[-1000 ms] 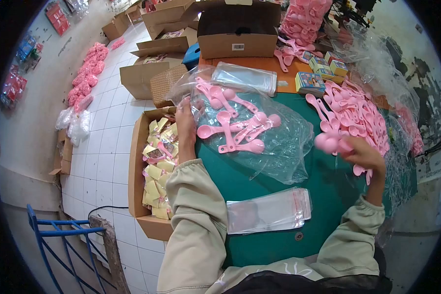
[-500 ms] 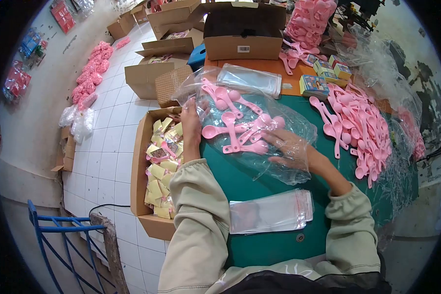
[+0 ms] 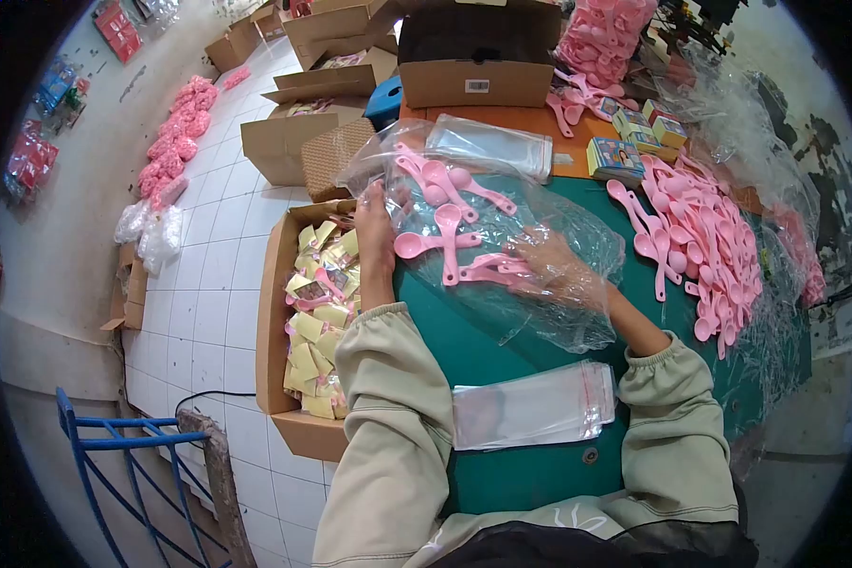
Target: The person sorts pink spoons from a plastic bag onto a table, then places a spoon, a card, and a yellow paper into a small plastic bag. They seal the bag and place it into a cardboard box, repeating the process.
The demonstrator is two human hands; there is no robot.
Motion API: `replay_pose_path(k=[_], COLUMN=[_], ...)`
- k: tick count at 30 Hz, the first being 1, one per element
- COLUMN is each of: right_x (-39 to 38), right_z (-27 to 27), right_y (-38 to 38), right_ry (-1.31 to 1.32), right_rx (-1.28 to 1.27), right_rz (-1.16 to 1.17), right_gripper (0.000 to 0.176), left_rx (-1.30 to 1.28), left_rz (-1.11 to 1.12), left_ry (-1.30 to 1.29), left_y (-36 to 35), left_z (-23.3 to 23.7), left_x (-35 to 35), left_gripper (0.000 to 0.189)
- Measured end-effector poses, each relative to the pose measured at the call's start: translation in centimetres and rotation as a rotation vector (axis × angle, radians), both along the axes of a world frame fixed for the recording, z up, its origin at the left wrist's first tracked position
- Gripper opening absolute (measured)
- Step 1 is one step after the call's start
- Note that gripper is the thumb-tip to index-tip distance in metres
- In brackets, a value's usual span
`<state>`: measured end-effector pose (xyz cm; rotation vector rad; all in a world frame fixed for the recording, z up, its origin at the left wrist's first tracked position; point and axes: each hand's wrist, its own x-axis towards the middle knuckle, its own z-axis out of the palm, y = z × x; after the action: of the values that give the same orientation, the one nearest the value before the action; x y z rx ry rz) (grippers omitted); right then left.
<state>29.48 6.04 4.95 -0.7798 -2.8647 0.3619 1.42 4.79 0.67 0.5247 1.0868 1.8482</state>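
Note:
A large clear plastic bag [image 3: 559, 317] lies over the green table [image 3: 502, 483], with several pink spoons [image 3: 448, 237] in it. My left hand [image 3: 376, 227] grips the bag's left edge, its fingers wrapped round the plastic. Inside the bag, my right hand [image 3: 551, 260] is closed around some pink spoons, seen through the film. Beside my left forearm is a long carton [image 3: 270, 350] full of small packets with yellow cards [image 3: 308, 327]. A stack of clear sleeves [image 3: 530, 407] rests between my forearms.
A big pile of pink spoons [image 3: 710, 246] spreads at the right, with small card stacks [image 3: 615, 158] behind it. More clear sleeves [image 3: 490, 147] lie beyond the bag. An open cardboard box [image 3: 478, 80] stands at the back. A blue metal frame [image 3: 128, 443] is at lower left.
My right hand has closed around spoons in the bag, and fewer spoons lie loose beside it. The whole view has shifted slightly.

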Motion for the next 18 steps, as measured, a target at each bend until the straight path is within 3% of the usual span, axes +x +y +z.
replay_pose_path(k=[3,6,9,12,15,18], right_x=[1.0,1.4,1.4,2.1,4.8,8.9], right_z=[1.5,1.7,1.0,1.2,1.2,4.0], right_y=[-0.5,-1.5,-2.6,-2.7,-2.6,-1.7], right_ry=[-0.025,0.042,-0.074,0.007,0.038,-0.159], right_rx=[-0.076,0.018,0.196,0.164,0.246,0.075], right_rz=[0.062,0.046,-0.128,-0.2,-0.202,-0.066], right_gripper=[0.047,0.037,0.03,0.025,0.028,0.029], left_rx=[0.001,-0.006,-0.005,-0.001,0.016,0.026], left_rz=[0.01,0.021,0.02,0.015,-0.008,0.0], left_ry=[0.01,0.024,0.008,-0.01,-0.021,-0.01], left_y=[0.0,0.1,0.2,0.2,0.2,0.3], left_z=[0.0,-0.1,-0.2,-0.2,-0.4,-0.7], left_x=[0.0,0.1,0.0,-0.1,0.0,-0.2], left_gripper=[0.033,0.034,0.034,0.033,0.033,0.032])
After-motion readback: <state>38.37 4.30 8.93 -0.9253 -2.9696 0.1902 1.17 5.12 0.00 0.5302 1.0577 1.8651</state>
